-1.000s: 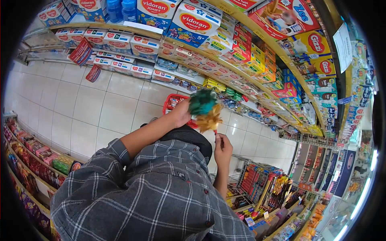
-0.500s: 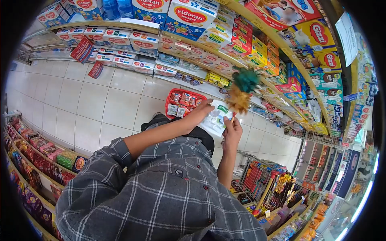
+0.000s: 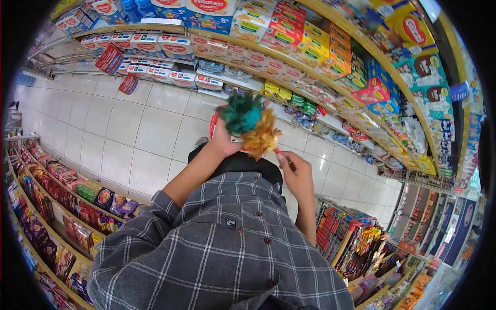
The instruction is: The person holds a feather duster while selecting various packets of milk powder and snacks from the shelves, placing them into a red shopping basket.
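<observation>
My right hand (image 3: 298, 174) grips the short reddish handle of a feather duster (image 3: 261, 135), thumb and fingers closed round it. The duster's gold and teal-green feathers point left, away from that hand. At their left edge is my left hand (image 3: 223, 140), its fingers hidden behind the green feathers. I cannot tell what it holds. Past the feathers, part of the rim of a red basket (image 3: 213, 124) shows beside my left hand. The feathers cover most of the basket and what lies in it.
Shelves of boxed milk, with red Milna boxes (image 3: 283, 32) among them, curve across the front and right. Behind me on the left are snack shelves (image 3: 77, 206). A wire rack (image 3: 333, 227) of packets stands at right. White tiled floor (image 3: 150, 129) lies between.
The duster has swung left and down over the basket, its feathers now between my hands. The white packet held between both hands has gone out of sight. My left hand has moved left.
</observation>
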